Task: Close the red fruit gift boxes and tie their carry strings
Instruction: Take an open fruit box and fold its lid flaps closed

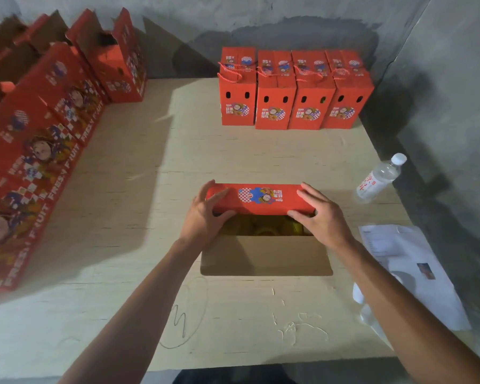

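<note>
Matt red printed cardboard box [262, 199] (brown inside), pale rough wooden table [233, 151], clear plastic bottle [378, 178].
</note>
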Demonstrator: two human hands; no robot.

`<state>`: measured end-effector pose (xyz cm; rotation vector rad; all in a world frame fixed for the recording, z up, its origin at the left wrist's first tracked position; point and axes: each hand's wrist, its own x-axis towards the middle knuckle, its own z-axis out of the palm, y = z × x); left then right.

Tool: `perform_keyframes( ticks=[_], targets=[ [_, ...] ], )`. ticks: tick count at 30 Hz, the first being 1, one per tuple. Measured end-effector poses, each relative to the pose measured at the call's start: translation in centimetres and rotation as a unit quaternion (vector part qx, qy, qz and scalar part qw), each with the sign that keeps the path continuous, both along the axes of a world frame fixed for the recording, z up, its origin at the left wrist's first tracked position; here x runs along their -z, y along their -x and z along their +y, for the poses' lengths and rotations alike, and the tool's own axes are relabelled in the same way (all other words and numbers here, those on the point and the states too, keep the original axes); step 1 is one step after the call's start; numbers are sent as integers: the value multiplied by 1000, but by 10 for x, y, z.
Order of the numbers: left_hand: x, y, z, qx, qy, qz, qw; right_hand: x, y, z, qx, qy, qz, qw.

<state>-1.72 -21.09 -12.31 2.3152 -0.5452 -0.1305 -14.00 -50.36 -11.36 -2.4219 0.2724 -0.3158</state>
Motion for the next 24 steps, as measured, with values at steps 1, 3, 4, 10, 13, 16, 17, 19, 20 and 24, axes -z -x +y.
perform_keyframes(
  ticks=[1,3,4,10,13,16,17,19,20,24],
  targets=[
    [-2,-3,0,7,-23,-16,1000,-1,-1,1,4,24,8,1000],
    [-5,-7,0,23,-66,-52,996,-2,-2,3,15,61,26,998],
    [-5,-8,0,27,-79,-65,994,-3,-2,5,15,77,34,996],
    [1,-4,-2,21,-141,-89,986,-11,1,13,18,168,44,985],
    [-3,0,-1,14,-158,-86,984,-12,3,18,41,203,32,978],
    [-8,4,-2,-9,-161,-100,982,-6,4,18,46,202,-23,978],
    [-9,5,-3,-19,-158,-106,982,-5,3,17,49,203,-29,977],
    [-10,7,-5,-34,-159,-115,980,-6,4,16,61,242,-22,968],
    [-11,9,-5,-41,-163,-123,978,-8,6,17,67,280,-15,958],
    [-16,10,-5,-63,-190,-134,971,-27,3,18,91,359,76,926]
  ],
)
